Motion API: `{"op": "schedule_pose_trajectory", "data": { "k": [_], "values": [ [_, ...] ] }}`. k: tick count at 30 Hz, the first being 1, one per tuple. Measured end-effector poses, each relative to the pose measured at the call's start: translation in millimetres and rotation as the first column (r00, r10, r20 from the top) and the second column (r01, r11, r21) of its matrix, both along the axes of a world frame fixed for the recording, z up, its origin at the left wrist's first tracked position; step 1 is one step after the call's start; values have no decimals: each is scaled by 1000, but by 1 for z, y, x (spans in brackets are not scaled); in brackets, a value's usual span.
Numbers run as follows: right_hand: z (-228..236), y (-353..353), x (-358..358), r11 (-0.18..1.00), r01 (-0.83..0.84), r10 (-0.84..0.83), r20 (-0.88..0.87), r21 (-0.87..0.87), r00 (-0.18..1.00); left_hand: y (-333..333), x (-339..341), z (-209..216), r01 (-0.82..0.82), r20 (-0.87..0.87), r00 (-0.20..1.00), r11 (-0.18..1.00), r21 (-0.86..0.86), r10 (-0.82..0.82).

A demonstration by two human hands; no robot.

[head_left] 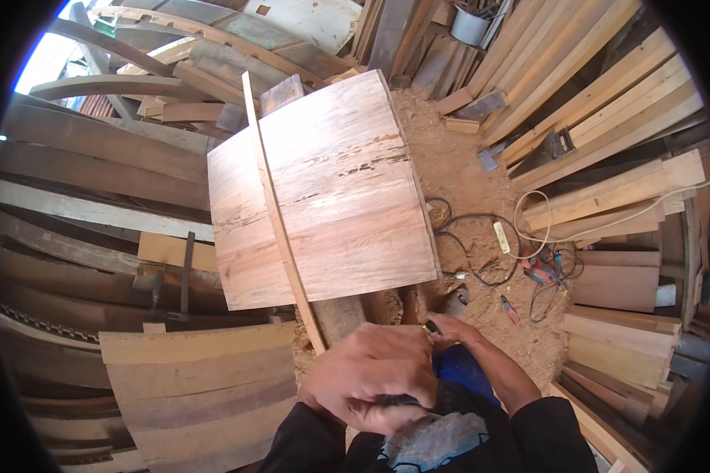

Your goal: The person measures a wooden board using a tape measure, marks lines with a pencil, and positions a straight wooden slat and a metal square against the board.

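Note:
A broad, pale wooden panel (347, 236) with dark streaks in its grain lies in front of me. Across its left part runs a thin wooden strip (274, 213), whose near end reaches past the panel's edge, close to my left hand. My left hand (371, 377) is raised over my lap with its fingers curled closed; whatever it holds, if anything, is hidden. Just beyond it, on the right, my right hand (454, 329) pinches a small black-and-yellow object (431, 326), mostly covered by the hands, so its kind does not show. Neither hand touches the panel.
Another wooden panel (201, 394) leans at lower left. On the sawdust-covered floor (481, 201) at right lie pliers (510, 310), a red power tool (538, 270) and looped cables (489, 217). Planks (599, 94) are stacked along the right; curved timbers (110, 87) fill the left.

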State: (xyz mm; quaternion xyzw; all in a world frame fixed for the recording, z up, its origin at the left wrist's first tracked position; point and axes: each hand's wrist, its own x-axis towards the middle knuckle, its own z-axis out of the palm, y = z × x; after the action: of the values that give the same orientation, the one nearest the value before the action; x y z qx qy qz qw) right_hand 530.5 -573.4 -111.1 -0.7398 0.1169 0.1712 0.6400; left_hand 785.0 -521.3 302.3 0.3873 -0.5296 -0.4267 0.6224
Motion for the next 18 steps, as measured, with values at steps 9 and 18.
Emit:
{"op": "schedule_pose_trajectory", "data": {
  "k": [9, 18],
  "values": [
    [72, -2, -6, 982, 115, -94, -143, 148, 985, 92, 21, -126, -366, 483, 867, 813, 453, 121],
    [116, 58, 83, 986, -14, -41, -324, -166, 945, 183, -8, -272, -856, 759, 508, 143, 497, 407]
  ]
}}
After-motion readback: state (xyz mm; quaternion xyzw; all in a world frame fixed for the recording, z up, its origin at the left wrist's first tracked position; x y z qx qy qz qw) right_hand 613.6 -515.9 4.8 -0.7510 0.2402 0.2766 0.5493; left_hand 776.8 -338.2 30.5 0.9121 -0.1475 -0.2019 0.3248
